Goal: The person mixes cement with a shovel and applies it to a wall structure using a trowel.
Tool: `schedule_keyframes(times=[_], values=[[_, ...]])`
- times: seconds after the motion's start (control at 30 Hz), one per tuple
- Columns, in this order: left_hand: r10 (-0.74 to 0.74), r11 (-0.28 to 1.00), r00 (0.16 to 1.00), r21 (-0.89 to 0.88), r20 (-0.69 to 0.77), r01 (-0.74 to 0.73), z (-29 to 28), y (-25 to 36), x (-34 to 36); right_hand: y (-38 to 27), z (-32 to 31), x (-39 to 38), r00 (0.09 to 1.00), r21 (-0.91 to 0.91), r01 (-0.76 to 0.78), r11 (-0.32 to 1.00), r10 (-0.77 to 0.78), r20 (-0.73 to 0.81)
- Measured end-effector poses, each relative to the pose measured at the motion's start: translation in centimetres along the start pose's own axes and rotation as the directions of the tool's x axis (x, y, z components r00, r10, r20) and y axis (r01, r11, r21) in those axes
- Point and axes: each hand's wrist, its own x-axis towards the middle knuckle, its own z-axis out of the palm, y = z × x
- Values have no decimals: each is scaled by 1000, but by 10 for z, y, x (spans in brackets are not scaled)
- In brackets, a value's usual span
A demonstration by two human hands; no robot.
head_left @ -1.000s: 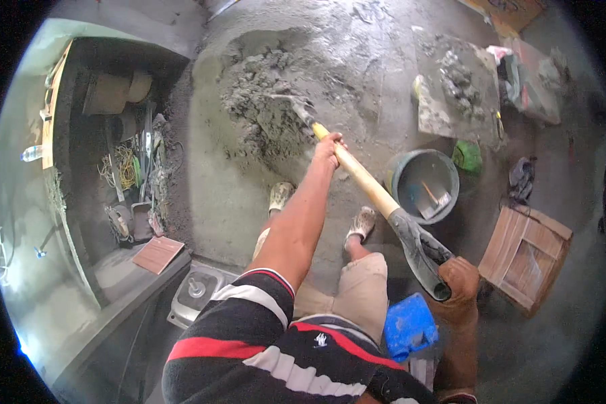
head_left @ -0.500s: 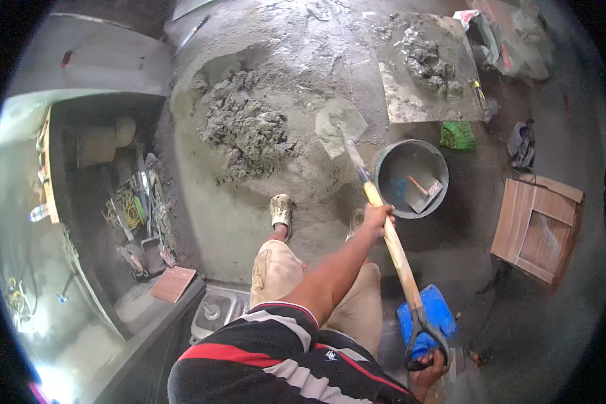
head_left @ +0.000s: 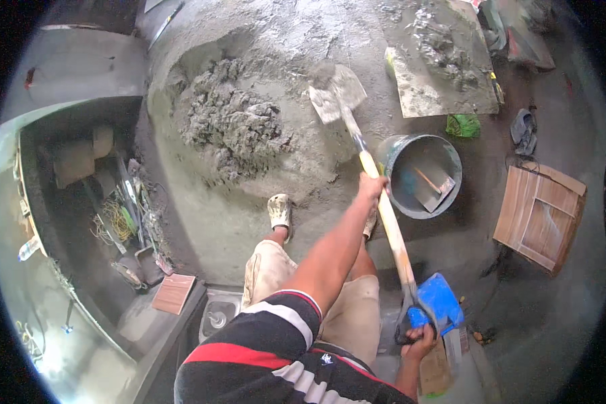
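1. Swung out of the grey heap (head_left: pixel 232 124) since a second ago, your shovel (head_left: pixel 383 209) holds its blade (head_left: pixel 339 95) between heap and board (head_left: pixel 417 94) in the head view.
2. Your left hand (head_left: pixel 372 186) wraps the wooden shaft (head_left: pixel 397 252), beside the bucket (head_left: pixel 444 149).
3. Your right hand (head_left: pixel 421 342) grasps the black handle (head_left: pixel 411 296), near the blue container (head_left: pixel 441 299).

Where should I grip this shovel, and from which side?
The shovel is best taken from your own side, I'd judge: its blade points away. The black grip is an open loop, suiting the right hand; the slim, straight shaft suits the left hand, as both hold now.
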Motion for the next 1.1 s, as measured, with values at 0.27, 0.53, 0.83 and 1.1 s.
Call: schedule_keyframes(times=[0.27,0.53,0.83,1.1], values=[[174,946,982,-290,77,-145,-31,134,92,-36,137,96,844,-175,475,862,-390,368],[256,883,966,-415,41,-217,-77,193,128,-89,229,84,750,-197,534,822,-353,560],[482,671,865,-695,142,-260,-150,198,16,-132,203,32,-197,156,980,-121,-586,786],[417,484,903,-866,102,-126,-127,158,-147,-212,114,-24,-623,529,773,-350,-267,735]])
